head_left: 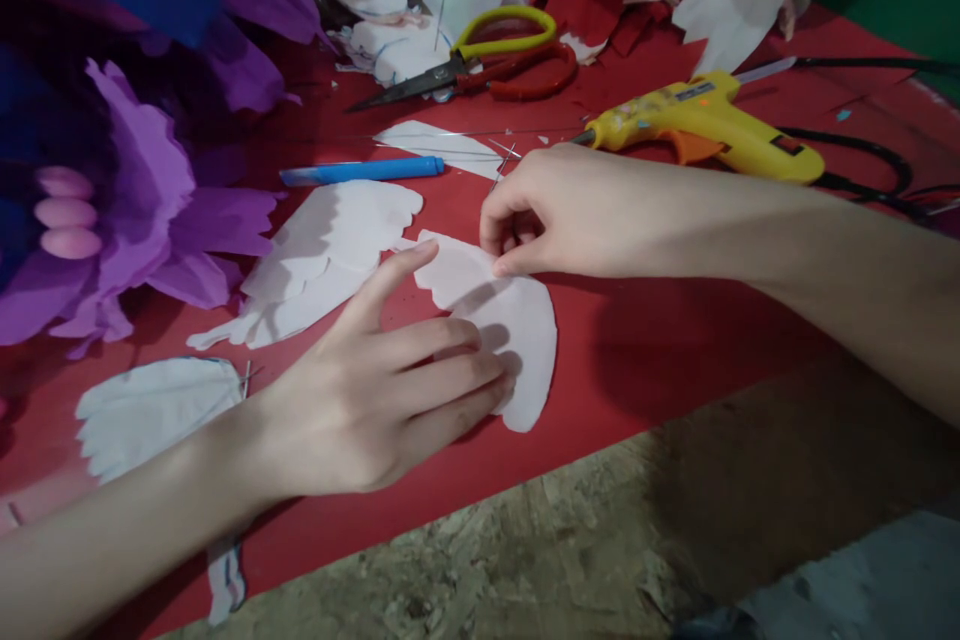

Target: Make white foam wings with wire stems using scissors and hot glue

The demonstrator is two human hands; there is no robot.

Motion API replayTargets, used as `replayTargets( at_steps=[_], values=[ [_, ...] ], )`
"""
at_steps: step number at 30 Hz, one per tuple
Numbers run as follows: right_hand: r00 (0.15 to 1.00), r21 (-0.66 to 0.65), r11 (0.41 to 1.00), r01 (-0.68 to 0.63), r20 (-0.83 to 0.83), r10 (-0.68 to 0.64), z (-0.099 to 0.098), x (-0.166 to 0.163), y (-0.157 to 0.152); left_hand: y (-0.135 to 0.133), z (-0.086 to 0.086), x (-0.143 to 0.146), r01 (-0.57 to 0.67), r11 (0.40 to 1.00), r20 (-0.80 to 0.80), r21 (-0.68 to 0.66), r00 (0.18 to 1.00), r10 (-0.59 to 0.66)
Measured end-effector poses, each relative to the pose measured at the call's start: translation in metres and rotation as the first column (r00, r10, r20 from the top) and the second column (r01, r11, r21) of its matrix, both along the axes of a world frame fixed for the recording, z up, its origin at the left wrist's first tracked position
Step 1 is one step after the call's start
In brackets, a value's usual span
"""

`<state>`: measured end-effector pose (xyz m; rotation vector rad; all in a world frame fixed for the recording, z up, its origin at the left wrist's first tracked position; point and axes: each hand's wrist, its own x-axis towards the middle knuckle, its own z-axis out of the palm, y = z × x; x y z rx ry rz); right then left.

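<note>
A white wing-shaped cutout point(534, 325) with a scalloped edge lies on the red sheet point(645, 350). My left hand point(375, 400) rests over its lower left part, fingers spread and thumb stretched towards its upper left tip. At the cutout's upper edge, my right hand point(562, 210) is closed, thumb and forefinger pinching the rim; its other fingers curl underneath. Left of it sits another white layered wing piece point(322, 255). A further white piece point(157, 410) with blue outlines lies beside my left forearm.
A blue pen point(364, 170) and scissors point(480, 65) with yellow and red handles lie beyond my hands. A yellow glue gun point(705, 125) with a black cord is behind my right forearm. Purple paper flowers point(150, 190) crowd the left. The red sheet's front edge borders a worn, mottled surface point(525, 550).
</note>
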<state>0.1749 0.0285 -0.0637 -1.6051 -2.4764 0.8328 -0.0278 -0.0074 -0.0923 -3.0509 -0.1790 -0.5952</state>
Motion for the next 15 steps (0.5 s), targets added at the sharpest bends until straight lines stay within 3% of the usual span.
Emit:
replayTargets(
  at_steps=[9, 15],
  values=[
    [0.996, -0.047, 0.998, -0.037, 0.078, 0.041, 0.0027, -0.0013, 0.0046, 0.0, 0.0014, 0.0008, 0.009, 1.0, 0.028, -0.009, 1.0, -0.009],
    [0.998, -0.036, 0.998, -0.044, 0.043, 0.045, 0.0032, -0.0018, 0.0025, 0.0014, 0.0004, 0.0005, 0.066, 0.98, -0.021, -0.186, 0.997, -0.071]
  ],
)
